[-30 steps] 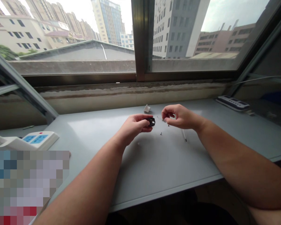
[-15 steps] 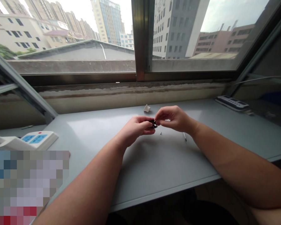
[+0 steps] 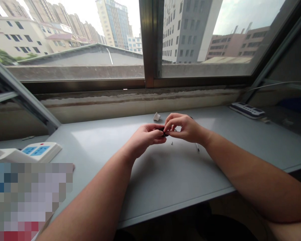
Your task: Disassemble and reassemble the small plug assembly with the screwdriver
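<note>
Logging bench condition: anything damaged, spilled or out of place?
The wall strip below the window frame looks damaged: its finish is ragged and patchy. A tiny metallic piece lies loose on the desk, apart from the black part in the left hand; easily lost, perhaps. No spill shows.

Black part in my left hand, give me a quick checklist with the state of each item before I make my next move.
1. Left hand gripping the black part: ok, thumb and fingers close on it.
2. Right hand at the black part: ok, its fingertips meet there.
3. Anything pinched in the right fingertips: cannot tell, the fingers hide it.
4. Small loose piece in sight: ok, on the table, nearer you than the black part.
5. Slender rod fully visible: not ok, the right hand covers part of it.
6. White piece clear of both hands: ok, it sits beyond them.
</note>
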The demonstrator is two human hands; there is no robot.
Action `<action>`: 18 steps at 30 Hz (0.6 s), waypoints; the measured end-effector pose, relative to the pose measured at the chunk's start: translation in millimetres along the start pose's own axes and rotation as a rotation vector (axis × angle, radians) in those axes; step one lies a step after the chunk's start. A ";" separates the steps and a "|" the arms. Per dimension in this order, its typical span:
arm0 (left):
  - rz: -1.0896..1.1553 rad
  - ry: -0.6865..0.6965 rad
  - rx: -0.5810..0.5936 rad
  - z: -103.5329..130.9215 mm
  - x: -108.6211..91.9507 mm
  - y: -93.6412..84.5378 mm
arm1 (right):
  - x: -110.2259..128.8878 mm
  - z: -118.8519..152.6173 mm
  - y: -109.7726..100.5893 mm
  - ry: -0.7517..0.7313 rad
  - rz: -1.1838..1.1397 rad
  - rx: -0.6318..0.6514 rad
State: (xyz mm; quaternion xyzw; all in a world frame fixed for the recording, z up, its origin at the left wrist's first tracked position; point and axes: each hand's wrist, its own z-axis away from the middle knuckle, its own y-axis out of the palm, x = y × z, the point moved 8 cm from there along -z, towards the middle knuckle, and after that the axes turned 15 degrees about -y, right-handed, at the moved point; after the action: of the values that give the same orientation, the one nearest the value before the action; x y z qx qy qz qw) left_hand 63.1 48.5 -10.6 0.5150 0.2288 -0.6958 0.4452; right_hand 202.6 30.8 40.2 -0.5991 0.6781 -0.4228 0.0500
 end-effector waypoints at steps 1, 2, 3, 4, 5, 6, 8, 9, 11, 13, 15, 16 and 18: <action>0.003 -0.009 0.001 0.2 0.5 0.4 | 0.2 0.1 0.3 -0.005 0.002 0.007; 0.011 -0.016 0.000 0.3 0.6 0.6 | 0.7 0.1 0.7 -0.014 0.003 0.014; 0.026 -0.017 -0.004 0.5 0.3 0.3 | 1.5 0.0 0.8 -0.027 0.003 0.016; 0.051 -0.013 -0.011 0.6 -0.6 -0.9 | 2.4 -0.1 0.4 -0.042 0.000 0.008; 0.084 -0.006 -0.025 0.7 -1.7 -3.2 | 2.9 -0.3 -0.9 -0.053 0.000 -0.010; 0.118 0.001 -0.049 0.7 -2.9 -6.9 | 2.7 -0.5 -2.8 -0.055 0.011 -0.036; 0.163 0.019 -0.125 0.9 -5.7 -17.9 | -1.0 -0.4 -6.7 -0.022 0.084 -0.084; 0.167 0.028 -0.172 1.2 -7.4 -24.4 | -4.3 -0.3 -7.3 0.012 0.148 -0.088; 0.161 0.059 -0.263 2.3 -11.7 -36.8 | -13.0 -0.3 -3.7 0.091 0.301 -0.036; 0.177 0.101 -0.327 3.9 -16.3 -46.5 | -22.5 -0.6 7.2 0.158 0.414 0.083; 0.209 0.135 -0.367 5.3 -19.1 -52.7 | -29.7 -1.4 22.2 0.182 0.450 0.218; 0.221 0.147 -0.383 5.8 -19.8 -54.8 | -31.9 -1.7 29.3 0.181 0.450 0.275; 0.217 0.148 -0.411 6.2 -19.5 -57.8 | -35.0 -2.2 37.1 0.190 0.444 0.329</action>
State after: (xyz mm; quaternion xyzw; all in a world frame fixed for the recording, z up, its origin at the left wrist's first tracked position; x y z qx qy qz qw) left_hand 11.9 80.0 1.5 0.4849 0.3409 -0.5432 0.5946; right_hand 182.5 59.1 2.7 -0.3776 0.7164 -0.5602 0.1741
